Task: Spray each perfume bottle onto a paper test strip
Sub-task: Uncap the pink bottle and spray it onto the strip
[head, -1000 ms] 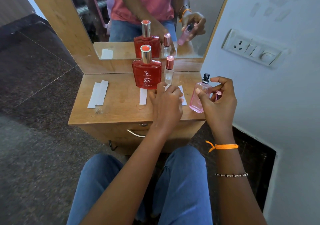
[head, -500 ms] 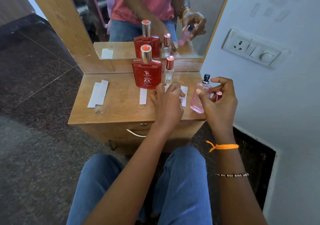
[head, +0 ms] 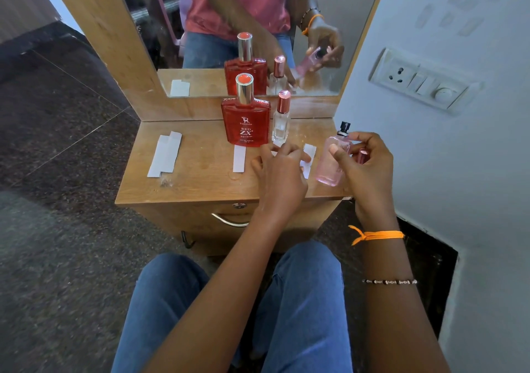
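My right hand [head: 368, 168] holds a pink perfume bottle [head: 332, 160] upright over the table's right edge, black nozzle bare; its pink cap [head: 362, 156] is tucked in the same hand. My left hand [head: 282, 171] rests on the wooden table [head: 200, 177], fingertips pinching a white paper strip [head: 309, 154] that lies beside the pink bottle. A big red bottle [head: 246, 123] and a slim clear bottle with a copper cap [head: 281, 120] stand capped at the back. Another strip [head: 239, 158] lies in front of the red bottle.
A small pile of spare strips [head: 165, 154] lies at the table's left. A mirror [head: 229, 28] stands behind the bottles. The wall with a socket panel [head: 424, 81] is close on the right. A drawer handle [head: 229, 220] is under the tabletop, my knees below it.
My left hand has shifted slightly on the strip, which now shows more beside the pink bottle. The right hand and pink bottle have barely moved.
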The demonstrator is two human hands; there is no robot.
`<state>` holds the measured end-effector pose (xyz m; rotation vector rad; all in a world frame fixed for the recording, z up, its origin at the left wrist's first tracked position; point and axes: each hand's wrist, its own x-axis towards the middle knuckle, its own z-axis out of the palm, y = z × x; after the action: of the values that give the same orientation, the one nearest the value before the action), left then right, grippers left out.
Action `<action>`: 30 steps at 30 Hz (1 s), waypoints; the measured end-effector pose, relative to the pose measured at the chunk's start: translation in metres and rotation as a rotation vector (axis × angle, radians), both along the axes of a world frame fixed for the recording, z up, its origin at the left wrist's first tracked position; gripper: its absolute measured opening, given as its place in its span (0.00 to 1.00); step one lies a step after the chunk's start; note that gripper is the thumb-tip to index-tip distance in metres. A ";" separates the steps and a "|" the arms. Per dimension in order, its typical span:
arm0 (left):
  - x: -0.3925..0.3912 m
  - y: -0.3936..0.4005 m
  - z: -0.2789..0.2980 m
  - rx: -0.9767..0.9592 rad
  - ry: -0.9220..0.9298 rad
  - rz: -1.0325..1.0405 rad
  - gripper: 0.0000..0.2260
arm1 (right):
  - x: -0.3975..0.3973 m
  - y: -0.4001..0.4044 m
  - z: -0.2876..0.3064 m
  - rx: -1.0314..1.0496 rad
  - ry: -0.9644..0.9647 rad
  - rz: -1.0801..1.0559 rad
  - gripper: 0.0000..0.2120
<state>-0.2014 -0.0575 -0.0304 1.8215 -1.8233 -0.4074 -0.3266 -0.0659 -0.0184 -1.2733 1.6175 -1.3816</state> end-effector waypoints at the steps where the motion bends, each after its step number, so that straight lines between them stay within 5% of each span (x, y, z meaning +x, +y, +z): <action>1: 0.000 0.001 0.000 -0.006 -0.006 0.002 0.14 | -0.003 -0.002 -0.001 0.054 -0.055 0.029 0.10; 8: 0.003 0.006 0.001 -0.039 -0.033 0.003 0.11 | -0.011 -0.016 -0.005 0.141 -0.516 0.233 0.07; 20: 0.005 0.005 -0.004 -0.044 0.002 0.014 0.09 | -0.010 -0.046 -0.008 0.102 -0.514 0.414 0.11; 26: 0.006 0.005 -0.003 -0.035 -0.018 -0.002 0.09 | -0.002 -0.055 -0.008 0.088 -0.549 0.430 0.31; 30: 0.007 0.004 -0.002 -0.064 -0.052 -0.024 0.09 | -0.001 -0.058 -0.006 0.031 -0.567 0.410 0.22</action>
<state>-0.1941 -0.0536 -0.0323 1.7836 -1.8732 -0.3101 -0.3280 -0.1240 -0.0247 -0.9976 0.9304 -1.2928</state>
